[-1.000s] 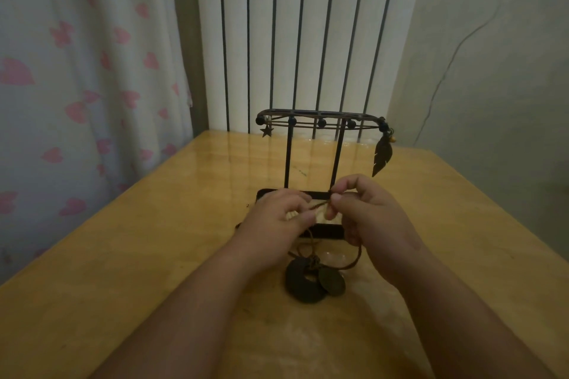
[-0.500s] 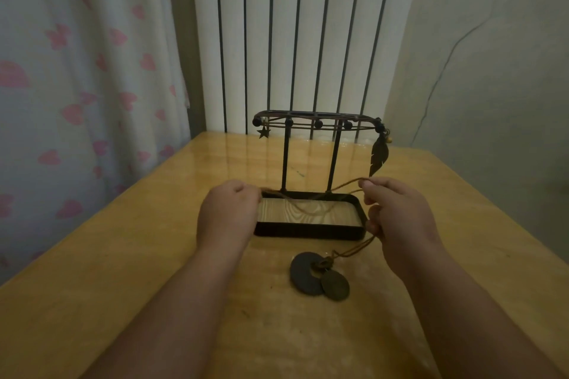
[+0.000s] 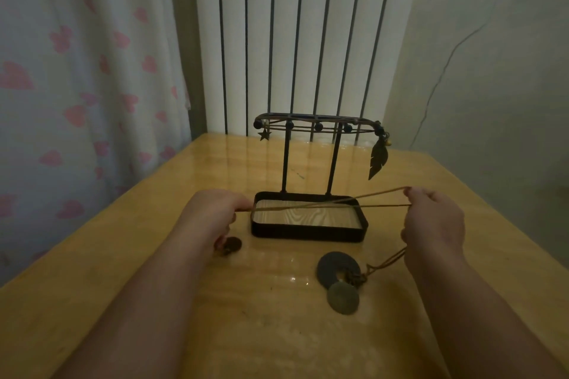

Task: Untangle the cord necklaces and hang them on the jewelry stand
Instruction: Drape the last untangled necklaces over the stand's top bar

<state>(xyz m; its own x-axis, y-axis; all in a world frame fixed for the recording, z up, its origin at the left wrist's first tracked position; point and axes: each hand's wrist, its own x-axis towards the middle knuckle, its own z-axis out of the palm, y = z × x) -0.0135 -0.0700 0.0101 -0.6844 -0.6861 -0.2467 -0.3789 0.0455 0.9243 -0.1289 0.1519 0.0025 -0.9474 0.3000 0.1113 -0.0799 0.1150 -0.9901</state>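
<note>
The left hand (image 3: 212, 209) and right hand (image 3: 432, 221) each pinch the brown cord (image 3: 292, 208) in their fingers, stretched tight above the jewelry stand (image 3: 308, 232) tray. Its round pendants (image 3: 326, 268) lie on the surface (image 3: 277, 332)

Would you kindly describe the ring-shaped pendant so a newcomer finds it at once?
On the table, look in front of the jewelry stand. The ring-shaped pendant lies there; unlike the smaller solid disc next to it, it has a hole through its middle.

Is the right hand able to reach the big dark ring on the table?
Probably yes: the right hand is near the dark ring, with only bare table between, but it's gripping the cord.
</note>
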